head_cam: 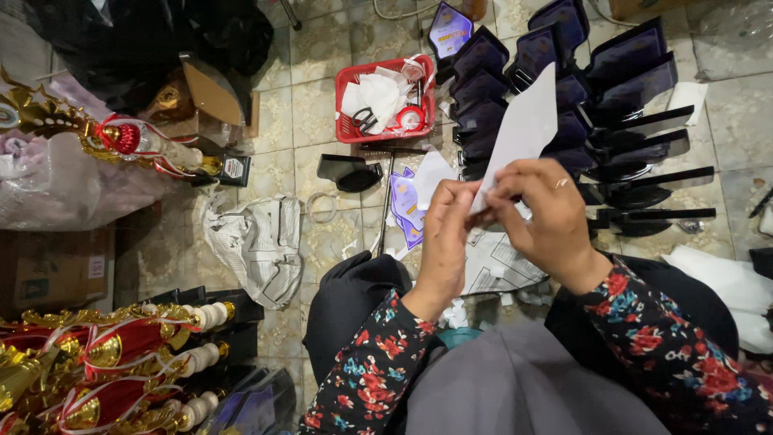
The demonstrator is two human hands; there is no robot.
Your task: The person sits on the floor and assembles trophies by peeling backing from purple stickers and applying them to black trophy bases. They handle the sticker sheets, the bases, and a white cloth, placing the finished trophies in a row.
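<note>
Fingers of both hands (499,217) pinch white sheet's (523,129) lower edge | plaques (636,80) close behind | basket (385,98) apart

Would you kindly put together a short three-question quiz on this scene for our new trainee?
1. True or false: both hands grip the white sheet.
2. What colour is the basket that holds the scissors?
3. Where do the gold and red trophies lie: A) near the left hand, B) at the person's far left, C) beside the right hand?

Key: 1 true; 2 red; 3 B.
</note>
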